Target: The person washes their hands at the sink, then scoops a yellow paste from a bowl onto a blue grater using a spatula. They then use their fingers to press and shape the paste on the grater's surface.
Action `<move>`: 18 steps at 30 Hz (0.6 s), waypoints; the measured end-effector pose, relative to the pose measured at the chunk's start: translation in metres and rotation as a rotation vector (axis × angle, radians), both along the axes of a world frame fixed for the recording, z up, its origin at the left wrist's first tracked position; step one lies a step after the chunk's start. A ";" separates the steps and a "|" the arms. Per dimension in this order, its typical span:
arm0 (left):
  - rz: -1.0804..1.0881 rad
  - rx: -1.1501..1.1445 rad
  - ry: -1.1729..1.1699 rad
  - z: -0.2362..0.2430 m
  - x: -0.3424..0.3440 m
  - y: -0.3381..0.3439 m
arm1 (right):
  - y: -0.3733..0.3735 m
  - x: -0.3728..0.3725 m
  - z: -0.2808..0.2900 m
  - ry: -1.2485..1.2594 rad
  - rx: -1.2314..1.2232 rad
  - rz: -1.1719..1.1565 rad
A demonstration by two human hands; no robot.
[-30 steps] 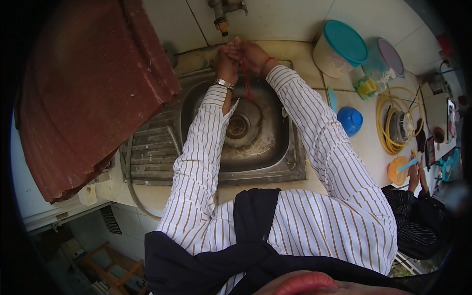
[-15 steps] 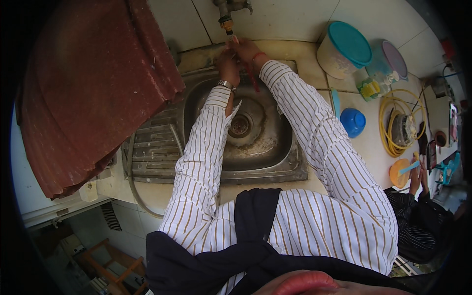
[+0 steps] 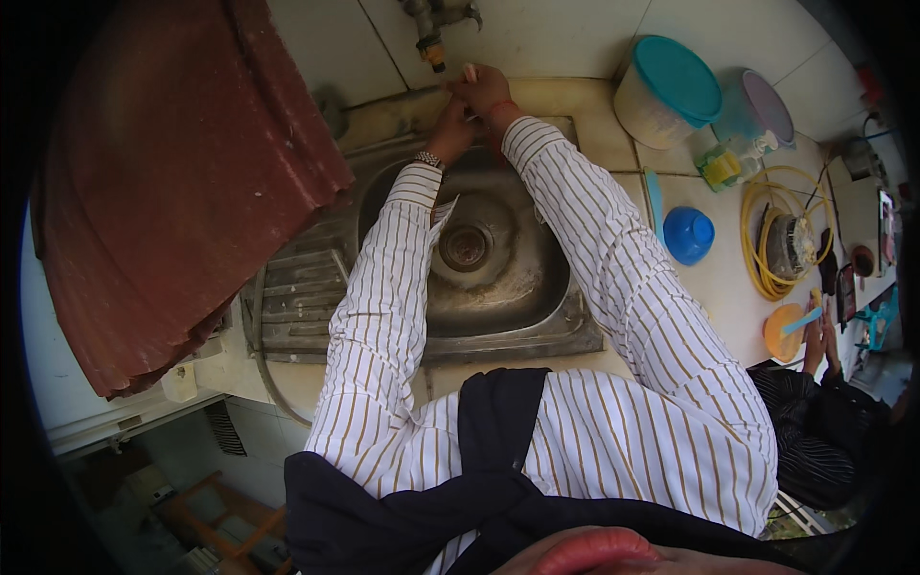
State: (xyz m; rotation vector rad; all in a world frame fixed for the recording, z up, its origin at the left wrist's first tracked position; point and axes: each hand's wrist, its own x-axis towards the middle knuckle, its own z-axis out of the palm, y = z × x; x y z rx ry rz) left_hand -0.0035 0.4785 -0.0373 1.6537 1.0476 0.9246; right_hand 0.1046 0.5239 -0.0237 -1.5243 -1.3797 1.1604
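Beneath the tap (image 3: pixel 438 53), over the back edge of the steel sink (image 3: pixel 517 331), my two hands meet. My left hand (image 3: pixel 452 129) has a metal watch at its wrist, and its fingers reach up against the other hand, partly hidden. My right hand (image 3: pixel 486 89), with a red band at the wrist, is closed with its fingers curled toward the left one. A small pale bit (image 3: pixel 470 73) shows at its fingertips, too small to name. Below my hands the basin's drain (image 3: pixel 467 248) is in view.
A dark red cover (image 3: pixel 182 182) hangs at the left, and a hose (image 3: pixel 257 335) runs over the drainboard. On the right counter are lidded tubs (image 3: pixel 671 91), a blue bowl (image 3: pixel 688 236), a pump bottle (image 3: pixel 728 165) and a coiled yellow hose (image 3: pixel 757 273). Another person's hands (image 3: pixel 822 345) show farther right.
My hands have moved slightly away from the tap's mouth, the right one a little to the right. A red strip that hung below them is now mostly out of sight.
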 end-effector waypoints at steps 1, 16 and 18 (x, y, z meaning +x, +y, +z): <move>0.014 -0.122 -0.165 0.003 0.000 -0.003 | 0.010 -0.001 -0.005 -0.100 0.024 0.026; 0.093 -0.510 -0.342 -0.020 -0.037 -0.009 | -0.006 -0.012 -0.002 0.275 0.172 0.233; 0.197 -0.626 -0.547 -0.043 -0.061 -0.010 | -0.010 -0.020 0.002 0.335 0.261 0.168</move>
